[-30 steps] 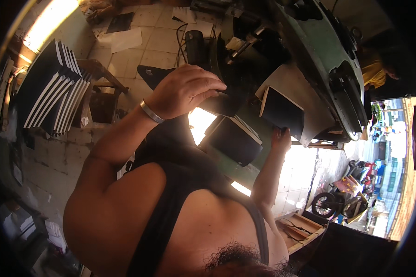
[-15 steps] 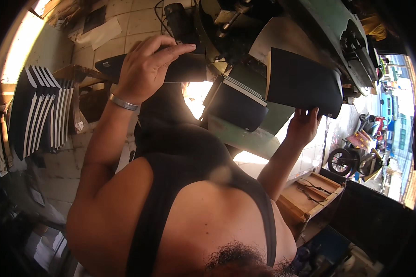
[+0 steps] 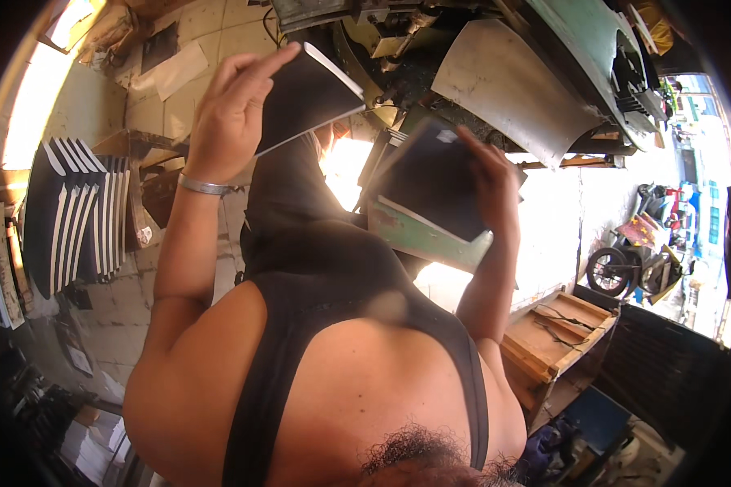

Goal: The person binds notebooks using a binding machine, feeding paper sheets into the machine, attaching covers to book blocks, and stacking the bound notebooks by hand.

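Note:
My left hand (image 3: 234, 114), with a metal bracelet at its wrist, is closed on a dark-covered book (image 3: 304, 101) with white page edges. The book tilts in front of my legs. On the right, my right hand (image 3: 495, 178) grips the outer side of another dark book (image 3: 430, 178), which is smeared by motion and has a small pale mark on its cover. This second book lies over a green work surface (image 3: 418, 235) and mostly hides the books there. How far my right fingers wrap under it is hidden.
Several dark books (image 3: 77, 215) are stacked at the left. A green machine (image 3: 573, 49) with a bare metal plate (image 3: 516, 89) stands at the upper right. Near my right elbow is a wooden drawer-like box (image 3: 556, 333). A motorcycle (image 3: 613, 268) stands farther right.
My right hand has brought its book leftward, from in front of the metal plate to over the green surface. My left hand has shifted slightly left, and its book has turned, showing its page edges.

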`<state>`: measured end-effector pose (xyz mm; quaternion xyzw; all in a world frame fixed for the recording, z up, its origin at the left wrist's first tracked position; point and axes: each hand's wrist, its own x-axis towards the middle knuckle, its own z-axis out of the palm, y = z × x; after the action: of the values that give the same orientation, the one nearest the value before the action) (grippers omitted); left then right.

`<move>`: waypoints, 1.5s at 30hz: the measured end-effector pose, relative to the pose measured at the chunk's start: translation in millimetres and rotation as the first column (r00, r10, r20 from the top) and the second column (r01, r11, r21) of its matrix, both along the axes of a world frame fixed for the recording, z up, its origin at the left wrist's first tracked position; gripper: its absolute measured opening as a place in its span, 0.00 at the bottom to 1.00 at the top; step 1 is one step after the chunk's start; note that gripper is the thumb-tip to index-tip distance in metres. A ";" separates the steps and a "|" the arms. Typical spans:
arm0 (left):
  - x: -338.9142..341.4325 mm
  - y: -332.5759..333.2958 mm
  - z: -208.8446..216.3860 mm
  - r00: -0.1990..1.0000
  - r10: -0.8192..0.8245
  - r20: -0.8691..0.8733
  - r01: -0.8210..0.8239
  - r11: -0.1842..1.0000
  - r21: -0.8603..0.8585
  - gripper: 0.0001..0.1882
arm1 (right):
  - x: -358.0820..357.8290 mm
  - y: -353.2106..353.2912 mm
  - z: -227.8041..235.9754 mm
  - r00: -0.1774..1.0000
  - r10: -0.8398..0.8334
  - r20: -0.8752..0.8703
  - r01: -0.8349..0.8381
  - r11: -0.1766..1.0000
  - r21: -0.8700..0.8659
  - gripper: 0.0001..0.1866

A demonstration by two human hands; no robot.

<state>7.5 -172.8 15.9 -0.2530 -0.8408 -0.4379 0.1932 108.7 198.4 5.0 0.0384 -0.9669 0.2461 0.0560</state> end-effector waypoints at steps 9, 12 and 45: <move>-6.7 24.7 -30.8 0.987 -0.124 0.106 0.004 0.667 0.745 0.20 | 7.2 -13.8 -72.8 0.979 -0.197 0.057 0.152 0.511 -0.846 0.36; -3.7 71.3 -30.4 0.972 -0.193 0.134 -0.044 0.409 0.912 0.20 | 23.1 -35.9 -98.8 0.989 0.099 -0.107 -0.092 -0.145 -0.985 0.47; 144.9 138.8 156.9 -0.670 -0.552 -0.495 0.556 -0.816 0.158 0.14 | 84.0 77.1 -241.2 0.676 -0.736 0.006 0.733 0.672 -0.103 0.37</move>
<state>152.4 -34.0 172.7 -0.7943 0.0951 -0.5355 -0.2707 192.7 275.5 -236.2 -0.3516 -0.8864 0.2488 0.1694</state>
